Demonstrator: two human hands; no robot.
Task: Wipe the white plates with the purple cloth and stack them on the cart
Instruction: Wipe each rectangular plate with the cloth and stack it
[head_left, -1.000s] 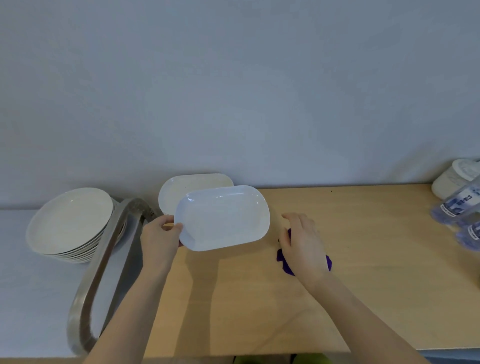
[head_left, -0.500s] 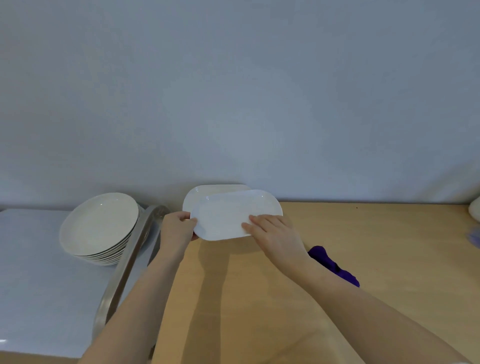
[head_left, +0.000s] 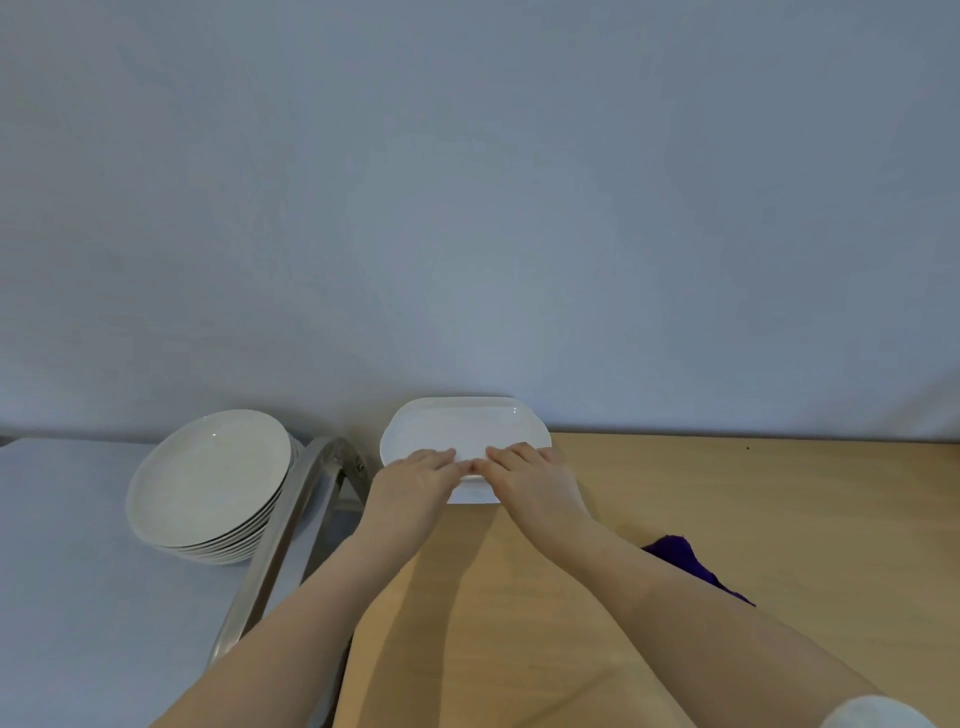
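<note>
A white rectangular plate (head_left: 462, 428) lies on top of another one at the back left corner of the wooden table (head_left: 727, 499). My left hand (head_left: 413, 480) and my right hand (head_left: 532, 478) rest side by side on its near rim, fingers straight and fingertips almost touching. My thumbs are hidden. The purple cloth (head_left: 680, 558) lies crumpled on the table to the right, partly behind my right forearm, and neither hand touches it. A stack of several round white plates (head_left: 208, 478) stands on the cart (head_left: 62, 530) at the left.
The cart's curved metal handle (head_left: 296, 509) rises between the round plates and the table's left edge. A plain grey wall stands close behind. A white object (head_left: 878, 714) shows at the bottom right corner.
The rectangular plate went from being held up in my left hand down onto the other one. My right hand left the purple cloth and came onto the plate. My view shifted left.
</note>
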